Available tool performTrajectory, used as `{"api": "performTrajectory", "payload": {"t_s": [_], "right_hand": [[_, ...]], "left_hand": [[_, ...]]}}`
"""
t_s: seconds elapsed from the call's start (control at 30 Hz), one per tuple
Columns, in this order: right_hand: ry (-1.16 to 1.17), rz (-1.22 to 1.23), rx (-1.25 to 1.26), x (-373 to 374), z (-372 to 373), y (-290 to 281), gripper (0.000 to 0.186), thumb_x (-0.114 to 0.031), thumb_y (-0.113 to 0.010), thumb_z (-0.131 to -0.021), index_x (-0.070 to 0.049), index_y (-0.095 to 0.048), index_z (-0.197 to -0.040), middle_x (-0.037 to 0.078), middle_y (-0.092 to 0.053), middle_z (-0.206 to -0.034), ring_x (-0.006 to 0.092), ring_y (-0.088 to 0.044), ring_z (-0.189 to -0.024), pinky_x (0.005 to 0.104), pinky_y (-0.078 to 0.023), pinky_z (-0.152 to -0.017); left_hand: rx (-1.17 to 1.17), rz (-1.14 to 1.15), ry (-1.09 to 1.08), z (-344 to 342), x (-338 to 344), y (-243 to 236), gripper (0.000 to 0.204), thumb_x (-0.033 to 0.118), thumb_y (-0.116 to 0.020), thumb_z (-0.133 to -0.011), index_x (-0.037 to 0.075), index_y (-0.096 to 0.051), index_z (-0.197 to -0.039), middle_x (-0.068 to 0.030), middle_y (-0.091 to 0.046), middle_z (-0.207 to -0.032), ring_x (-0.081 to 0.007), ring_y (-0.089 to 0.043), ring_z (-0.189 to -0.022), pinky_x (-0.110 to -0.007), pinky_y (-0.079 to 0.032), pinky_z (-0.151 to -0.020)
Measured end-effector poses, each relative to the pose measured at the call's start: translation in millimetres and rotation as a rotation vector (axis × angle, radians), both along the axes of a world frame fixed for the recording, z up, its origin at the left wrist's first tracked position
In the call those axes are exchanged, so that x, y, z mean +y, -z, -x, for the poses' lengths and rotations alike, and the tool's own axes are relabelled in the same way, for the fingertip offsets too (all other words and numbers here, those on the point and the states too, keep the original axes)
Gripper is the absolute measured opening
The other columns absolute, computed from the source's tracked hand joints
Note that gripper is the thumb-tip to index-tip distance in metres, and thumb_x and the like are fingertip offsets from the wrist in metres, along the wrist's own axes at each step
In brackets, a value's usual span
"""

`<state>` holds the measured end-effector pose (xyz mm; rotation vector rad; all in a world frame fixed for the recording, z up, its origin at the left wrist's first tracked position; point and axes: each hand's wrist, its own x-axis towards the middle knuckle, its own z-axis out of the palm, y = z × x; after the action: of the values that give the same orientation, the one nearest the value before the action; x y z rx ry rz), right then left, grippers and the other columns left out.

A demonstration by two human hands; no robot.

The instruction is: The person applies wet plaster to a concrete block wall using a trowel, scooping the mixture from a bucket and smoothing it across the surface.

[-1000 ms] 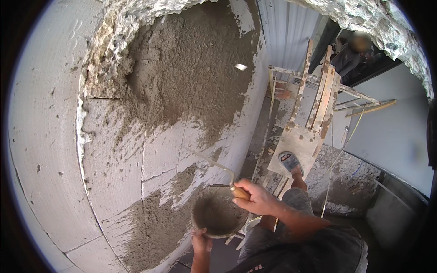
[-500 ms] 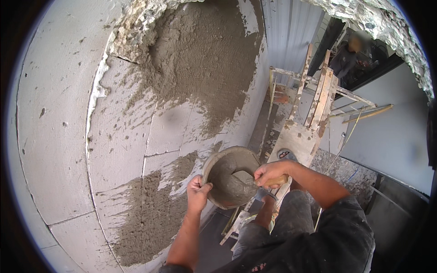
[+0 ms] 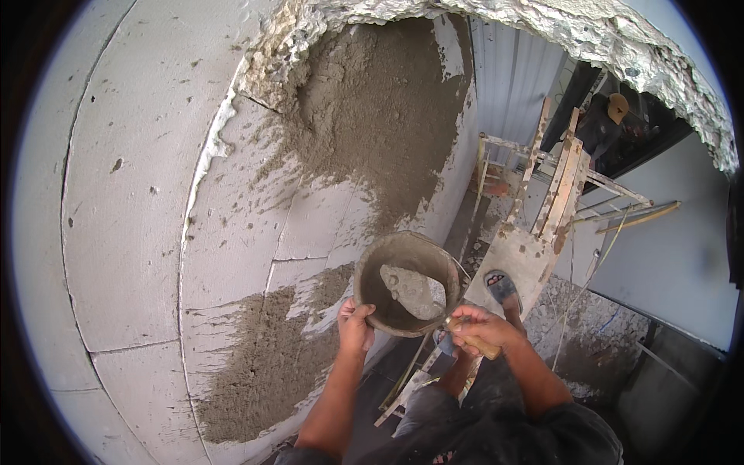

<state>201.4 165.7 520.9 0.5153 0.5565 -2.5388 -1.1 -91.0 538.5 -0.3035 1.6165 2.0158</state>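
My left hand (image 3: 356, 324) grips the near left rim of a round, mortar-crusted bucket (image 3: 444, 271), thumb over the edge. In my right hand (image 3: 480, 325) is the wooden handle of a trowel (image 3: 486, 348), held at the bucket's right side. The trowel's blade carries a thick lump of wet grey mortar (image 3: 408, 290) over the bucket's mouth; the lump hides part of the inside. To the left stands a wall of pale blocks (image 3: 132, 256), with a large upper patch of mortar (image 3: 380, 116) and a rougher lower patch (image 3: 260, 372).
A splattered scaffold plank (image 3: 535, 246) runs below me, my sandalled foot (image 3: 502, 285) on it. Wooden boards (image 3: 562, 186) lie farther along, beside metal scaffold rails (image 3: 612, 184). A broken, jagged masonry edge (image 3: 589, 35) arches overhead. Another person (image 3: 601, 128) in a cap is beyond an opening.
The trowel, earlier dipped in the bucket's mortar, has come up with a lump on its blade. My right hand has moved back toward me. The view has shifted, so the wall sits farther right.
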Motion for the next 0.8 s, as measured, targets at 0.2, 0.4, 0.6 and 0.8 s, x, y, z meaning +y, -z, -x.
{"api": "performTrajectory", "payload": {"t_s": [0.2, 0.4, 0.6, 0.8], "right_hand": [[0.381, 0.175, 0.145, 11, 6, -18, 0.034, -0.006, -0.060, -0.100, -0.011, -0.049, -0.131, 0.016, -0.061, -0.087, 0.0176, -0.057, -0.051, 0.0315, -0.046, -0.043], [1.099, -0.117, 0.331, 76, 55, -28, 0.041, -0.003, -0.058, -0.096, -0.014, -0.049, -0.135, 0.017, -0.061, -0.091, 0.0173, -0.059, -0.056, 0.0318, -0.050, -0.048], [1.748, -0.780, 0.125, 147, 166, -22, 0.036, -0.001, -0.063, -0.096, -0.005, -0.046, -0.127, 0.015, -0.063, -0.093, 0.0179, -0.061, -0.060, 0.0297, -0.051, -0.053], [1.186, -1.125, -0.099, 147, 337, -59, 0.030, -0.008, -0.063, -0.096, -0.003, -0.046, -0.120, 0.016, -0.064, -0.103, 0.0271, -0.069, -0.085, 0.0391, -0.058, -0.068]], "left_hand": [[-0.058, -0.078, -0.066, -3, -15, -10, 0.023, -0.011, -0.059, -0.078, 0.002, -0.065, -0.096, -0.0121, -0.073, -0.103, -0.0251, -0.069, -0.094, -0.040, -0.054, -0.096], [-0.087, 0.006, -0.140, -29, -53, -40, 0.026, -0.010, -0.059, -0.077, 0.001, -0.064, -0.100, -0.0140, -0.072, -0.106, -0.0275, -0.070, -0.098, -0.044, -0.055, -0.097], [-0.093, 0.179, -0.252, -80, -106, -78, 0.025, -0.010, -0.060, -0.076, 0.002, -0.065, -0.097, -0.0134, -0.073, -0.103, -0.0264, -0.071, -0.096, -0.044, -0.056, -0.096], [-0.140, 0.246, -0.347, -123, -117, -102, 0.038, -0.008, -0.058, -0.076, 0.002, -0.065, -0.113, -0.0151, -0.071, -0.115, -0.0307, -0.069, -0.107, -0.050, -0.053, -0.101]]}}
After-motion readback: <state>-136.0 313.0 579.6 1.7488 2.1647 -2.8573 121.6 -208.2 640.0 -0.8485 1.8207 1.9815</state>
